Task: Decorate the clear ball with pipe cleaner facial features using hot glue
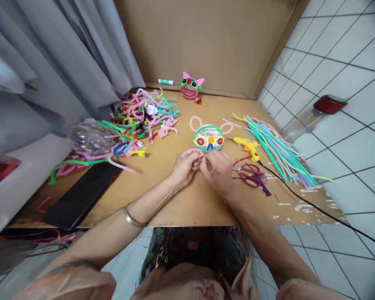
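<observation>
My left hand (186, 165) and my right hand (217, 168) meet over the middle of the table, fingers pinched close together. Whatever lies between the fingertips is too small or hidden to name. Just beyond them is a round animal face made of pipe cleaners (208, 132), with a green rim, red-centred eyes, an orange nose and a blue piece below it. My fingers hide its lower edge. Pink pipe-cleaner loops (196, 123) lie by its upper corners. To the right of my right hand are red-handled scissors (250, 175) and a yellow glue gun (248, 147).
A bundle of straight pipe cleaners (276, 150) lies on the right. Tangled pipe cleaners (150, 110) pile up at the left, near a black flat case (84, 196). A finished-looking pink-eared head (190, 86) and a glue stick (165, 82) stand at the back. The gun's cord (300, 196) crosses the right edge.
</observation>
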`<state>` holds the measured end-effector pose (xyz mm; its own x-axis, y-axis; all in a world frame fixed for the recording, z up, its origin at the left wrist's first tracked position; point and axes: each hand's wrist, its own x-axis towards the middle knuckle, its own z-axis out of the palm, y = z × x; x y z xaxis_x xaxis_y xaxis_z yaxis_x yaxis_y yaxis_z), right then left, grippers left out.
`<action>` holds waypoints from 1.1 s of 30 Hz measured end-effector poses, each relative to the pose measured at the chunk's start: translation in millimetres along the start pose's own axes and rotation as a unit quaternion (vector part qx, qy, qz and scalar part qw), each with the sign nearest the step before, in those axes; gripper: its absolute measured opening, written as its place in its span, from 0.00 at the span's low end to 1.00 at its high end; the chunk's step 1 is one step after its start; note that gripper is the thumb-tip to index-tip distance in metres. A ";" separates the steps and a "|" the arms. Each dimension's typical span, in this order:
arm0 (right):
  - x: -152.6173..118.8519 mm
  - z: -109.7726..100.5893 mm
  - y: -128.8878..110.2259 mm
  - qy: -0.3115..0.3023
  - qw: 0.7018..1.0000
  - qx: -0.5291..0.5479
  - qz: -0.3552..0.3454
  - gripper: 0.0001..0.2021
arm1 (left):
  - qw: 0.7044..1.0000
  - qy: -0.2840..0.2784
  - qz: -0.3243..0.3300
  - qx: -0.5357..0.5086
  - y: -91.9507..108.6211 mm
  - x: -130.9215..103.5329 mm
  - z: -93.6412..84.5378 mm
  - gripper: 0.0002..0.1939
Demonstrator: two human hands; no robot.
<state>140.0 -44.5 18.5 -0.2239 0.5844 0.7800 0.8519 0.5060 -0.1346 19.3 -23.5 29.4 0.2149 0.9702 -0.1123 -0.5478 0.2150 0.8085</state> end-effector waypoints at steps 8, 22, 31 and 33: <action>1.7 -2.6 -5.2 0.014 0.999 -0.040 0.027 0.09 | 0.996 0.029 -0.024 -0.082 1.5 1.3 -1.3 0.10; 1.0 -1.4 -8.1 0.010 0.991 -0.135 -0.016 0.10 | 0.983 0.021 -0.110 -0.148 -10.6 -5.8 4.3 0.11; 2.1 -4.3 -1.0 0.011 0.997 -0.075 -0.019 0.07 | 0.994 0.023 -0.053 -0.089 -11.8 -7.8 2.6 0.13; 2.2 -4.5 -0.4 0.006 0.998 -0.064 -0.020 0.06 | 0.995 0.023 -0.048 -0.082 -12.5 -7.9 2.0 0.13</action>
<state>141.2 -46.3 23.1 -0.2543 0.5564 0.7911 0.8958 0.4438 -0.0242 26.1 -34.0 21.3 0.2368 0.9478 -0.2137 -0.6515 0.3181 0.6887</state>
